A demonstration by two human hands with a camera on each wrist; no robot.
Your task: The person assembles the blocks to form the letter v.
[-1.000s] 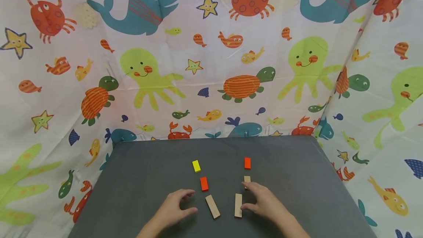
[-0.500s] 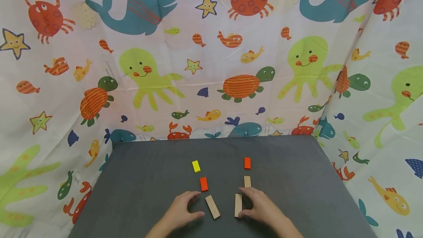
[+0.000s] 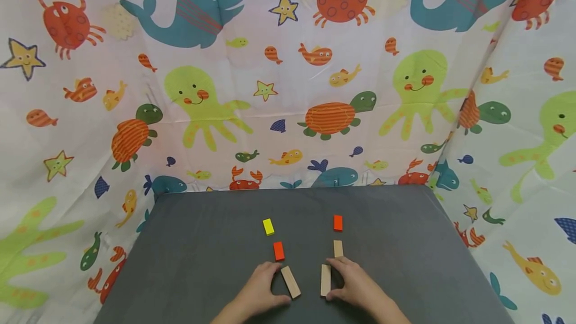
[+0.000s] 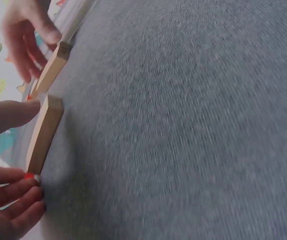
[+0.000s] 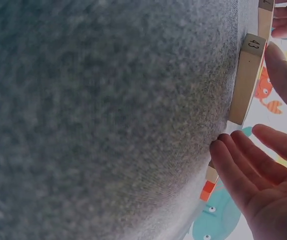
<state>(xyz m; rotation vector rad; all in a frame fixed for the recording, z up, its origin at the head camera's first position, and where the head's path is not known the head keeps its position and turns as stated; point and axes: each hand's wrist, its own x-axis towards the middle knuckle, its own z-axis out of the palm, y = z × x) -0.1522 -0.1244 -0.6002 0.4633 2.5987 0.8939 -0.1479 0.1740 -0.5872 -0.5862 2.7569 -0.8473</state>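
In the head view my left hand [image 3: 261, 289] is beside a tilted plain wooden block [image 3: 291, 282]. Its thumb is near the block's near end, and its fingertips are by the far end. Across from it, my right hand [image 3: 357, 284] spans a second wooden block [image 3: 326, 280], fingers straight and apart. The right wrist view shows this block's end printed "43" [image 5: 247, 80], the thumb tip right at that end and the fingers just past the other. Both blocks lie on the grey table.
Beyond the left block lie a red block [image 3: 279, 251] and a yellow block [image 3: 268, 227]. On the right, a wooden block [image 3: 338, 248] and a red block [image 3: 338, 223] lie farther back. A sea-animal curtain [image 3: 288, 89] hangs behind the grey table [image 3: 202, 244].
My left hand has moved right and closer to the tilted block. My right hand has drifted slightly left and toward me, to the near right block. The blocks have stayed put.
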